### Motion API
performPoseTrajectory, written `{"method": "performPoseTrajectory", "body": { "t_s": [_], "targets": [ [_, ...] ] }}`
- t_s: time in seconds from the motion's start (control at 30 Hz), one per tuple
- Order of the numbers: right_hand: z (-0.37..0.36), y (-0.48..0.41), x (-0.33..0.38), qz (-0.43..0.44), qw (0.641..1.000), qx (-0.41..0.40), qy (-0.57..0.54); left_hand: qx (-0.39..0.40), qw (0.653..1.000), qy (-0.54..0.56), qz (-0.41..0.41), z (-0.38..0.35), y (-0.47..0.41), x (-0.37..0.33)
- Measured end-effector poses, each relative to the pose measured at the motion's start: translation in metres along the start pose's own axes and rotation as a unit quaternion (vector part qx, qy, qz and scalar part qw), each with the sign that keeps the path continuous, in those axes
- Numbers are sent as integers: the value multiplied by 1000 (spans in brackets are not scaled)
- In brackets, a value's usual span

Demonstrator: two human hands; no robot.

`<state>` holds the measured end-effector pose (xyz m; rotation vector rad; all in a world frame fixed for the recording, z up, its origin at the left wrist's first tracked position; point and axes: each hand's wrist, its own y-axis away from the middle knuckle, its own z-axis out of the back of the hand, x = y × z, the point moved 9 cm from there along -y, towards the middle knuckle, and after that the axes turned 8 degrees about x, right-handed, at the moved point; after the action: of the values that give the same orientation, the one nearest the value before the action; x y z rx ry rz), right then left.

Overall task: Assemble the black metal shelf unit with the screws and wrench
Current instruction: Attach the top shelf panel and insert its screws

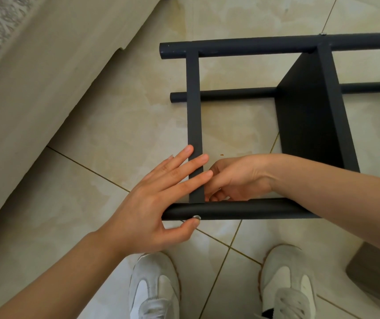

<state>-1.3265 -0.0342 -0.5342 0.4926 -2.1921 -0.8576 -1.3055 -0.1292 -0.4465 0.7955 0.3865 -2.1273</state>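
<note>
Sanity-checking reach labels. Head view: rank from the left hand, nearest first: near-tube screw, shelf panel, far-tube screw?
1. Near-tube screw: at the left hand's thumb tip.
2. Shelf panel: to the right, mid-frame.
3. Far-tube screw: top right, on the far tube.

The black shelf frame (253,46) lies on the tiled floor (120,125), toward 1 o'clock. The left grip (159,201) lays straight fingers across the flat crossbar (194,107), thumb touching a screw (196,217) at 6 o'clock. The right grip (237,178) curls at the crossbar's 3 o'clock side.
</note>
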Motion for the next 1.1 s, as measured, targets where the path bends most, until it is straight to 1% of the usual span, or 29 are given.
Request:
{"method": "performPoseTrajectory", "body": {
  "t_s": [0.17,0.37,0.5,0.63,0.8,1.03,1.1],
  "targets": [
    [0,-4,-3,-12,1000,-12,19,4,1000,2,-1,0,1,-1],
    [1,4,-3,-19,1000,13,4,8,1000,0,2,-1,0,1],
    [0,1,-4,-23,1000,-4,11,9,1000,-3,2,-1,1,0],
    [-1,-2,-2,-12,1000,-8,18,6,1000,0,3,0,0,0],
    [-1,5,0,-12,1000,23,7,4,1000,3,2,0,0,0],
    [-3,1,3,1,1000,-1,20,2,1000,6,-1,1,0,0],
    [-3,2,5,10,1000,2,16,2,1000,7,-1,1,0,-1]
  ]
}}
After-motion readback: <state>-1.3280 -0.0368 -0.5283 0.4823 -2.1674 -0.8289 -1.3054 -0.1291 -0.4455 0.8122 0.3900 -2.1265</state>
